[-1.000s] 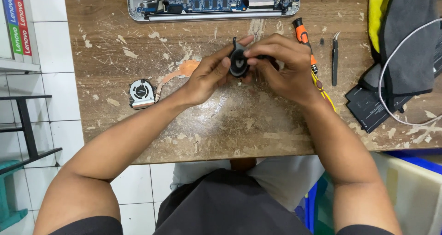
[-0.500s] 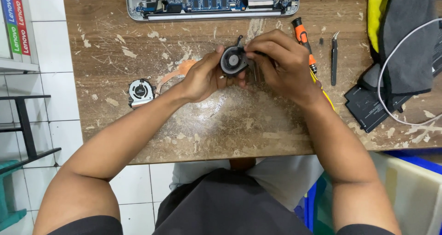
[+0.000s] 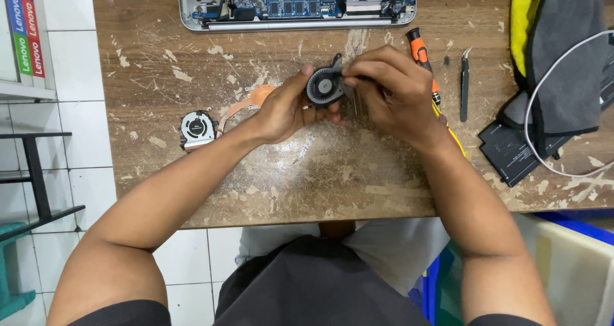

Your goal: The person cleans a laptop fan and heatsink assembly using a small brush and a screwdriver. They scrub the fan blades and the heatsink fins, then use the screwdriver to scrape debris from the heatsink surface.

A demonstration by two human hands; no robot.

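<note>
Over the middle of a worn wooden table [image 3: 288, 179], both my hands hold a small black round laptop fan [image 3: 325, 86] tilted up toward me. My left hand [image 3: 286, 108] grips the fan from the left and below. My right hand [image 3: 390, 89] pinches its right edge with the fingertips. A second fan [image 3: 196, 128], silver and black with a copper heat pipe [image 3: 252, 99], lies flat on the table to the left of my left wrist.
An opened laptop [image 3: 297, 3] with its circuit board exposed lies at the table's far edge. An orange-handled screwdriver [image 3: 422, 57] and black tweezers [image 3: 465, 83] lie right of my right hand. A flat black battery [image 3: 511, 150], grey-yellow cloth [image 3: 556, 51] and white cable [image 3: 531, 134] fill the right side.
The fan has been turned so its round face points up at me, and both hands have shifted slightly toward the laptop.
</note>
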